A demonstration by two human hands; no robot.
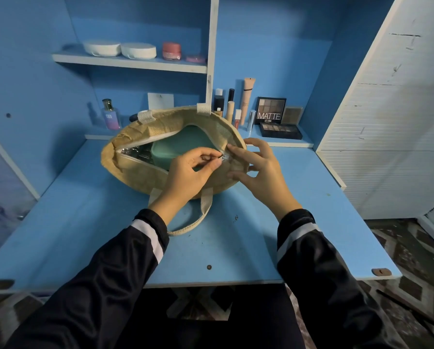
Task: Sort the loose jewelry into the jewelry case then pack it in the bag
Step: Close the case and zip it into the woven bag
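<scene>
Pinching the zipper pull [223,157] between thumb and forefinger, my left hand [188,172] sits over the open woven bag [135,170] on the blue desk [236,248]. My right hand [261,172] holds the bag's right end, fingers and thumb curled on the fabric. The green jewelry case [183,144] lies inside the bag.

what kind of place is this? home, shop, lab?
Most likely a home vanity desk: makeup tubes and a MATTE eyeshadow palette line the back ledge, jars sit on the shelf above, and a perfume bottle stands behind the bag.
</scene>
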